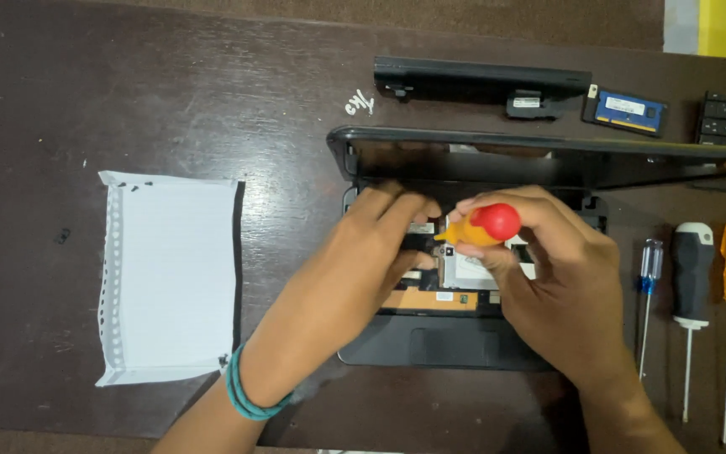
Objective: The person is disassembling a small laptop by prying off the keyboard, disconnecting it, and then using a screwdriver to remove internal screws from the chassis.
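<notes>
My right hand [560,277] pinches the red-capped yellow screwdriver [482,227] upright over the opened laptop [455,345]; I keep it vertical, pressing lightly. My left hand [380,244] rests fingers-down, holding nothing, steadying the chassis mid-surface.

At frame centre, the right hand [552,277] grips a yellow screwdriver [479,227] with a red cap over an opened laptop [455,345]; the left hand [371,244] rests fingertips inside it. Paper [170,277] lies left, three screwdrivers [692,277] right.

A small white label [625,105] sits on the blue memory module [624,112] (far edge, perhaps printed).
</notes>
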